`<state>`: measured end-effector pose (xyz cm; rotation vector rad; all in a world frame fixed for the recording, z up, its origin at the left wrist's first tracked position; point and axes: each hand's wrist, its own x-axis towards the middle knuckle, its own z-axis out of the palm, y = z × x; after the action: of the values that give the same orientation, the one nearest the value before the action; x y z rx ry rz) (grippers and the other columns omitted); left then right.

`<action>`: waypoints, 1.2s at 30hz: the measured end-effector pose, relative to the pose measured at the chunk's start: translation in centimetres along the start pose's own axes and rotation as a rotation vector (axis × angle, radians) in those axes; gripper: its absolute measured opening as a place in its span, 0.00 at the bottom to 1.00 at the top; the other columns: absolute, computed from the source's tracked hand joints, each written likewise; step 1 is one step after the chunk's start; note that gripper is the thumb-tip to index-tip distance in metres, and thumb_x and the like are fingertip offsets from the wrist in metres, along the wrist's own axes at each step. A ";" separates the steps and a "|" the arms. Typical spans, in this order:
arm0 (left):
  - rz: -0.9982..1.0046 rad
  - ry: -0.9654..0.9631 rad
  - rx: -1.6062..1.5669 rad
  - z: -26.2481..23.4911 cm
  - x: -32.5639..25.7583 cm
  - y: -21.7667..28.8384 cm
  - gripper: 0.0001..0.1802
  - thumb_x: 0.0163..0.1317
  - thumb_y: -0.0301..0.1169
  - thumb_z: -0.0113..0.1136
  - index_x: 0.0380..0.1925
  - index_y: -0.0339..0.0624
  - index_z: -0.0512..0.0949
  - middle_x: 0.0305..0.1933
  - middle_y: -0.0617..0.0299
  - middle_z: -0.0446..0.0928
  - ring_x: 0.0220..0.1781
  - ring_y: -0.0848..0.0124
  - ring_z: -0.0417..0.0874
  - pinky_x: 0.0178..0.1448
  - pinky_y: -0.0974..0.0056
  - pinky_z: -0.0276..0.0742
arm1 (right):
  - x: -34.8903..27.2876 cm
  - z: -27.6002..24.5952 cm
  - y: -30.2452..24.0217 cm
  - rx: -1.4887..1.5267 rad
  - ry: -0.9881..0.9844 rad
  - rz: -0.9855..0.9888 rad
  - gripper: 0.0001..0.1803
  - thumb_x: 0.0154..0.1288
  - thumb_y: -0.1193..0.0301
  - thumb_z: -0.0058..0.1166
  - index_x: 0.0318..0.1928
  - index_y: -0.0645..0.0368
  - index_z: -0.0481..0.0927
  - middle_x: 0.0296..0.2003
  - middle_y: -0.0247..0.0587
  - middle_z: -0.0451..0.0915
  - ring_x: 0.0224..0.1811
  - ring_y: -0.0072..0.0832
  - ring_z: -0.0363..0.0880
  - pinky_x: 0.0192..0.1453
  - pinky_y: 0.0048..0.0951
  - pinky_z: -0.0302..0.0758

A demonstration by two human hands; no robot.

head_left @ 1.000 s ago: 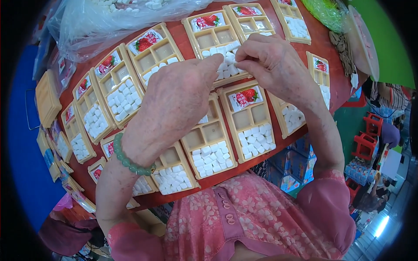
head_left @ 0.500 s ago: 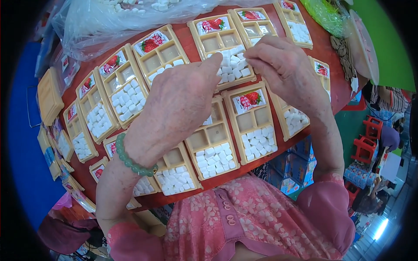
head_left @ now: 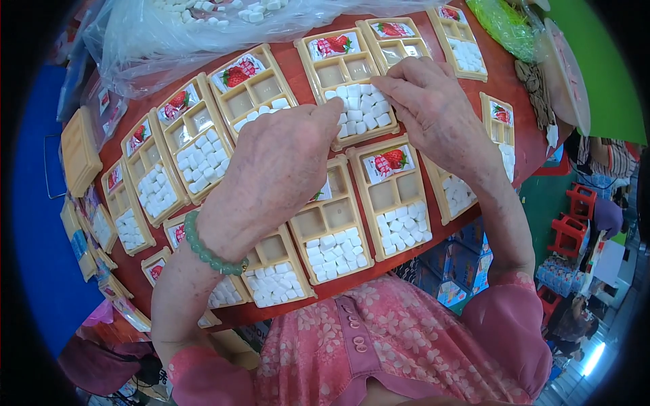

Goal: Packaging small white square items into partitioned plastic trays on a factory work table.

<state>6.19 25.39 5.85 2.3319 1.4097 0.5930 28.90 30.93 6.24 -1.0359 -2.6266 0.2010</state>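
Between my hands lies a cream plastic tray (head_left: 369,137) with a strawberry-printed packet (head_left: 334,45) in its top compartment. Two small middle compartments show bare bottoms. White marshmallow-like pieces (head_left: 362,108) fill its large lower compartment. My left hand (head_left: 281,162), a green bead bracelet (head_left: 203,250) on its wrist, is at the tray's left side. Its fingers are curled, most of them hidden under the hand, with one tip beside the white pieces. My right hand (head_left: 437,111) is closed, fingertips bunched over the tray's right edge. What either hand grips is hidden.
Similar filled trays stand in rows on the red table (head_left: 298,40), several left and right. A large clear plastic bag (head_left: 156,61) with loose white pieces lies at the far side. Stacked trays (head_left: 81,145) sit far left; a green bag (head_left: 504,27) lies far right.
The whole view has shifted slightly, so the trays sit a little lower. My right fingertips have moved slightly away from me along the tray; my left hand stays at its left side.
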 end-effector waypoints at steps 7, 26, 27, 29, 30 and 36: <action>-0.012 0.016 -0.067 -0.3 0.1 -0.1 0.13 0.66 0.26 0.59 0.50 0.35 0.80 0.31 0.47 0.82 0.32 0.52 0.83 0.37 0.53 0.78 | -0.4 0.1 -0.7 -0.096 -0.004 0.003 0.21 0.57 0.83 0.58 0.52 0.59 0.81 0.45 0.41 0.79 0.53 0.38 0.76 0.65 0.45 0.66; -0.555 0.175 -1.613 0.8 8.1 3.6 0.13 0.71 0.29 0.55 0.48 0.30 0.76 0.34 0.62 0.75 0.27 0.79 0.70 0.20 0.78 0.58 | -2.5 -5.3 0.8 0.529 0.171 0.273 0.13 0.70 0.75 0.57 0.53 0.64 0.81 0.38 0.38 0.81 0.41 0.22 0.80 0.48 0.24 0.75; -0.573 0.187 -1.585 1.0 8.6 4.0 0.15 0.71 0.29 0.56 0.50 0.28 0.76 0.35 0.63 0.75 0.29 0.78 0.70 0.21 0.78 0.58 | -2.4 -5.4 0.9 0.461 0.149 0.278 0.12 0.70 0.75 0.57 0.51 0.65 0.82 0.38 0.37 0.81 0.40 0.22 0.79 0.46 0.25 0.75; -0.590 0.206 -1.572 1.4 9.2 4.4 0.14 0.71 0.30 0.56 0.50 0.29 0.76 0.34 0.62 0.75 0.31 0.77 0.71 0.22 0.78 0.59 | -2.8 -5.5 1.8 0.390 0.135 0.290 0.11 0.70 0.74 0.57 0.50 0.65 0.82 0.37 0.36 0.81 0.39 0.22 0.79 0.45 0.26 0.75; -0.586 0.205 -1.567 1.5 9.3 4.3 0.14 0.71 0.30 0.56 0.50 0.29 0.76 0.35 0.63 0.75 0.29 0.77 0.71 0.22 0.78 0.59 | -3.1 -5.2 2.5 0.370 0.137 0.307 0.10 0.69 0.74 0.57 0.47 0.65 0.83 0.37 0.37 0.82 0.39 0.23 0.80 0.44 0.27 0.75; -0.404 0.104 -0.924 2.2 9.0 2.4 0.10 0.68 0.29 0.56 0.42 0.35 0.82 0.27 0.60 0.76 0.24 0.75 0.75 0.25 0.69 0.69 | -3.9 -2.5 4.1 0.181 0.126 0.154 0.07 0.66 0.76 0.58 0.42 0.65 0.83 0.37 0.43 0.81 0.39 0.37 0.82 0.43 0.34 0.76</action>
<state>12.88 32.20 6.65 1.2762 1.2165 0.9780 35.09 31.26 6.71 -1.1478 -2.3681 0.3872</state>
